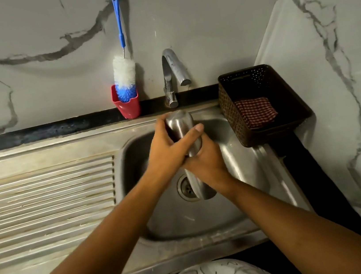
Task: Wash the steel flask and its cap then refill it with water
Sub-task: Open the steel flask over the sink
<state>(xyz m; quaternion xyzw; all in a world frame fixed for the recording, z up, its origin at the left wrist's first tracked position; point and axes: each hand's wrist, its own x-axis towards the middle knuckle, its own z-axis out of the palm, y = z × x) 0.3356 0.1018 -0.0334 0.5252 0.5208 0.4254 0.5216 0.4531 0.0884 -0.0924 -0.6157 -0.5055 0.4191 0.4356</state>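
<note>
The steel flask lies tilted over the sink basin, one end near the tap and the other end pointing down toward the drain. My left hand grips its upper part, fingers wrapped round it. My right hand holds the middle of the flask from the right, thumb lying across the steel. Which end is the mouth is hidden by my hands. No cap shows. No water runs from the tap.
A blue-and-white bottle brush stands in a red cup left of the tap. A brown basket with a checked cloth sits right of the basin. The ribbed drainboard lies left.
</note>
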